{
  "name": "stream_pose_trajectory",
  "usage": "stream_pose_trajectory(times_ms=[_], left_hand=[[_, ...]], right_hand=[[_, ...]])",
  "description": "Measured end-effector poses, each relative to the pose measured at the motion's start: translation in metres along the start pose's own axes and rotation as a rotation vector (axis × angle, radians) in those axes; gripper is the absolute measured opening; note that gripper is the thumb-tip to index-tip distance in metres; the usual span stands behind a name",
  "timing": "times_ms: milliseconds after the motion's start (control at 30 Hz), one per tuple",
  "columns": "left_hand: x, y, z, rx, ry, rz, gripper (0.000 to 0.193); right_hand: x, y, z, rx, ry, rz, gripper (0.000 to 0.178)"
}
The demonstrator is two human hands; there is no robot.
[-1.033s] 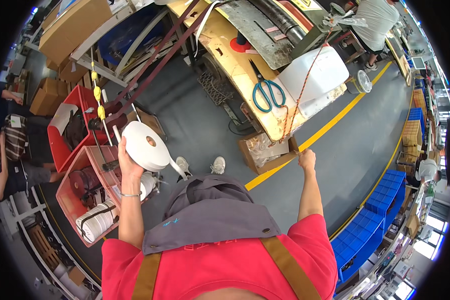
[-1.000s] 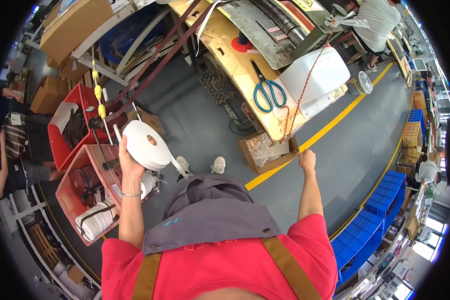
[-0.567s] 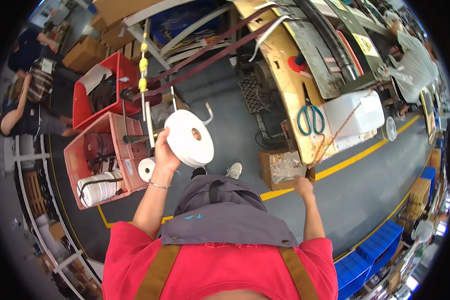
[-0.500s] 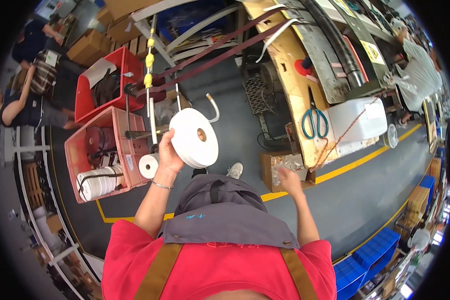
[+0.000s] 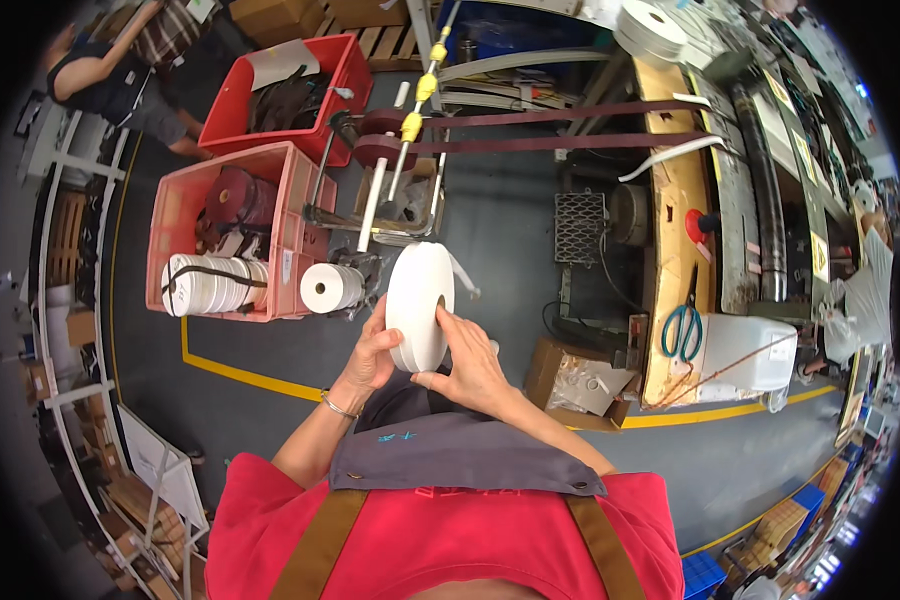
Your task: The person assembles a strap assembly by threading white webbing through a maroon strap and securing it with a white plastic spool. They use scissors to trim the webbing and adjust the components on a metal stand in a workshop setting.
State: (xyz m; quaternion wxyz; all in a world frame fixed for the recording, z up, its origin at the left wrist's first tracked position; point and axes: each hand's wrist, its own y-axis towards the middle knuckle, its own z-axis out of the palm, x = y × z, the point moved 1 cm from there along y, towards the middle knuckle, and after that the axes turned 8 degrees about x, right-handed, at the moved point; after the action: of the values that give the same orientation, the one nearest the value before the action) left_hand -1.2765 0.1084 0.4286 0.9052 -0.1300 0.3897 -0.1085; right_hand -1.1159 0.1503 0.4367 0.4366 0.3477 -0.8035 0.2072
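Left grip (image 5: 371, 350) and right grip (image 5: 476, 366) hold white roll (image 5: 418, 300)

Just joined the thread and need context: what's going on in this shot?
The person's left hand grips a white roll on its left side, while the right hand touches its right face near the core hole. The roll is held up on edge in front of the apron. On the left, a pink crate holds white and maroon rolls. Ahead, maroon straps stretch toward a wooden bench, where teal-handled scissors lie.
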Motion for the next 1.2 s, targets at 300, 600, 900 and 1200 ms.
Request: stream_pose_trajectory(times_ms=[300,600,900,1200], left_hand=[[-0.011,-0.017,-0.032,-0.225,-0.058,-0.006,0.061],[-0.034,-0.026,-0.081,-0.324,-0.302,0.005,0.061],[-0.072,-0.030,-0.167,-0.512,-0.212,0.069,0.052],[-0.100,-0.007,-0.205,-0.520,-0.193,0.020,0.045]], right_hand=[[-0.006,0.032,0.027,0.209,0.382,0.132,0.078],[-0.048,0.071,0.007,0.023,1.235,0.331,0.054],[-0.100,0.082,-0.031,0.029,1.792,0.189,0.061],[-0.045,0.172,-0.011,0.514,0.412,0.375,0.057]])
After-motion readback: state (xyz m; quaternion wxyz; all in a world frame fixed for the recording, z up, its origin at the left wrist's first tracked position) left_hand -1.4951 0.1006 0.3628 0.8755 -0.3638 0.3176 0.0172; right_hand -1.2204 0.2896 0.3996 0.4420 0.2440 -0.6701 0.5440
